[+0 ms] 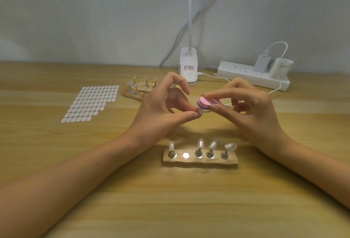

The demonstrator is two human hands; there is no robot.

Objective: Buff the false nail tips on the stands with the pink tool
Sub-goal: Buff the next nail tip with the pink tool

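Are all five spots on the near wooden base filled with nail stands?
No: the second spot from the left on the near wooden base shows only a bare metal disc.

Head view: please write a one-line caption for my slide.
The left hand pinches a nail tip while the right hand holds the pink buffer against it, near a stand holding four tips.

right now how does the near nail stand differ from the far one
The near stand holds one row, four tips and one bare spot; the far stand holds two rows. The near stand shows in full; the far stand is partly hidden behind the left hand. Both are tan bases with metal pegs.
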